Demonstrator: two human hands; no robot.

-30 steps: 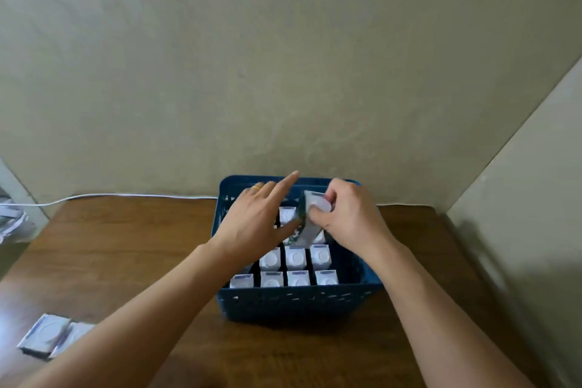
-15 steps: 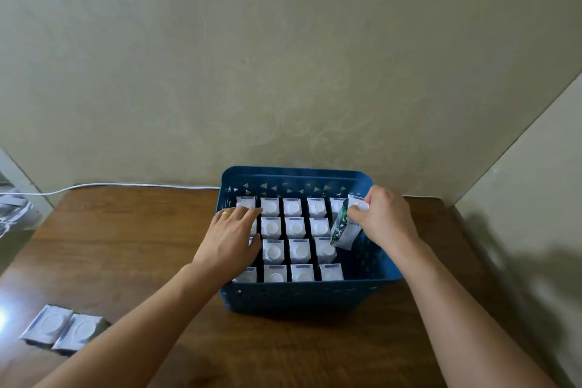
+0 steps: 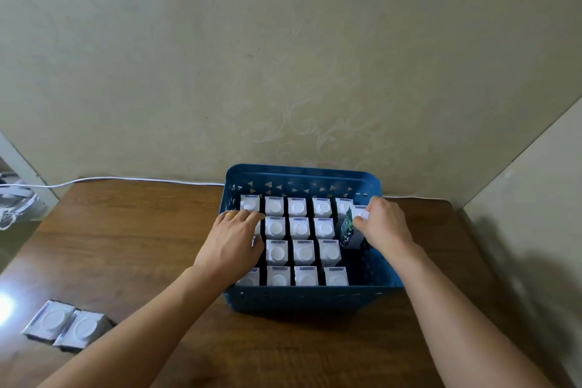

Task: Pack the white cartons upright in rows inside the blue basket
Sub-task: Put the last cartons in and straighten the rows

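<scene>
Holding one carton, two cartons outside

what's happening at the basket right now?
A person is packing white cartons into a blue basket on a wooden table. The right hand grips a tilted carton at the basket's right side, where the right-hand column has open room. The left hand rests on the cartons along the left column. Most of the basket holds upright rows. Two more cartons lie flat on the table at the left.
</scene>
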